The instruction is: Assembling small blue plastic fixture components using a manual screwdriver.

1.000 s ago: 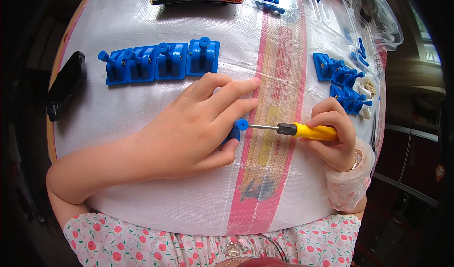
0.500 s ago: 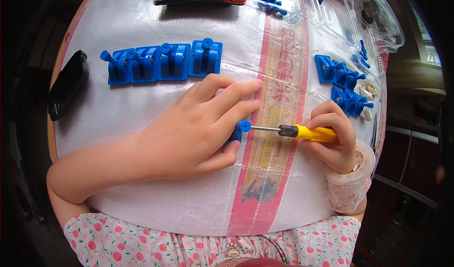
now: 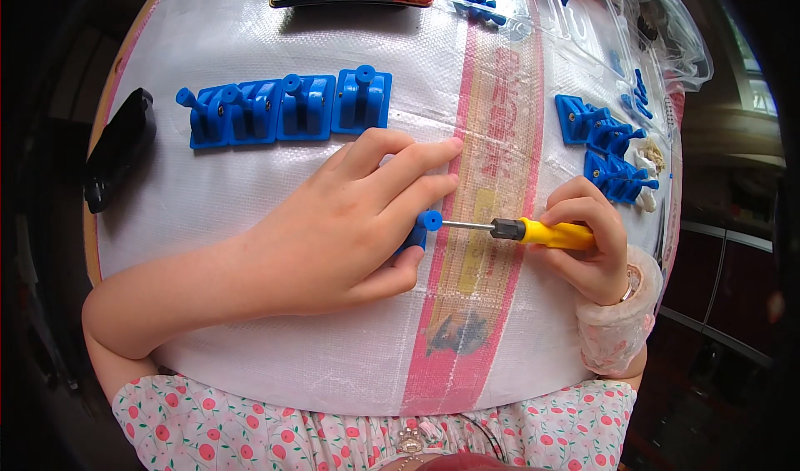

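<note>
My left hand is closed over a blue plastic part, pressing it down on the white woven sheet. Most of that part is hidden beneath the palm; its round knob shows beside the thumb. In my right hand is a screwdriver with a yellow handle and black collar, gripped by the fingertips. Its metal shaft lies level and points left, with the tip at the blue part. Whether the tip sits in a screw cannot be seen.
Beyond my left hand stands a row of several blue assembled pieces. More blue pieces cluster at the right. A black case lies far left. At the back are a black tray, small blue parts and a clear plastic bag.
</note>
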